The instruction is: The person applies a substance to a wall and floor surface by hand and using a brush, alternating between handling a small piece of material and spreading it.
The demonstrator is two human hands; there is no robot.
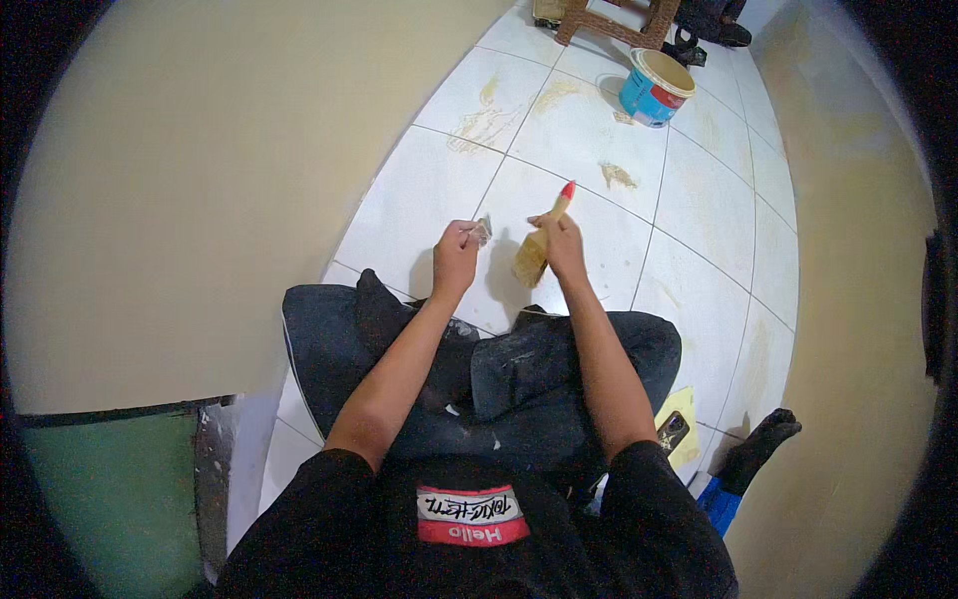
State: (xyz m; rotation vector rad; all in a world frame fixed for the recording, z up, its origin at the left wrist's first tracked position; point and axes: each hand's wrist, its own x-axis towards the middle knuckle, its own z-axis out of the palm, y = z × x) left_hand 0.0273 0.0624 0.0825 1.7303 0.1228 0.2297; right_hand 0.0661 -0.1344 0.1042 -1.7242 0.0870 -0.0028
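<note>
My right hand (564, 247) is closed around a paintbrush (533, 258) with a pale handle tipped in red. The handle points up and away, while the yellowish-brown bristles hang down to the left. To the left of it, my left hand (456, 262) pinches a small greyish-white thing (483, 232), its kind too small to make out. A gap separates the two hands, both above the white tiled floor (589, 225) just beyond my crossed legs. The brush and the small thing do not touch.
A blue paint bucket (651, 97) stands far right, near a brown stool (627, 28). Beige smears (618, 176) mark the tiles. Beige walls rise at left (220, 180) and right (858, 299). A phone (675, 430) lies on something yellow beside my right knee, near a dark cloth-like thing (760, 449).
</note>
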